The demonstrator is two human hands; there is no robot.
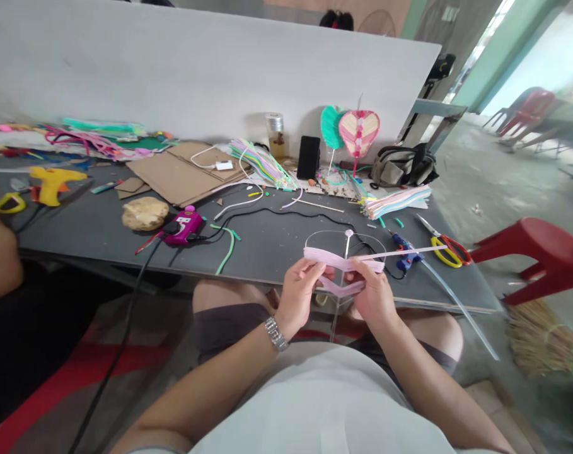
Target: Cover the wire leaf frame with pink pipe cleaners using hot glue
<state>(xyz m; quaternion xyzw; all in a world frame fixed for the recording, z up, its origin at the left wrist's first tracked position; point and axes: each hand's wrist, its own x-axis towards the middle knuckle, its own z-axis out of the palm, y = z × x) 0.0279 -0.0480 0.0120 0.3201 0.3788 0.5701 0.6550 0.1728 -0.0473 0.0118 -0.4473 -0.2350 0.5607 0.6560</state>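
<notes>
Just off the tabletop (267,252) edge, your left hand (298,299) and right hand (374,296) have their fingers pinched on a pink strip (343,261). Loosen up and it could slip, or its long end could snag the blue glue gun (404,251).

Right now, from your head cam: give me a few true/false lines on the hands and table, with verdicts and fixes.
1. A wristwatch sits on the left wrist. True.
2. The right hand grips the scissors. False: it and the left hand hold a pink strip; the scissors lie on the table.
3. A magenta glue gun lies on the table. True.
4. The yellow glue gun lies beside the blue glue gun. False: it lies at the table's far left.
5. A red plastic stool stands right of the table. True.
</notes>
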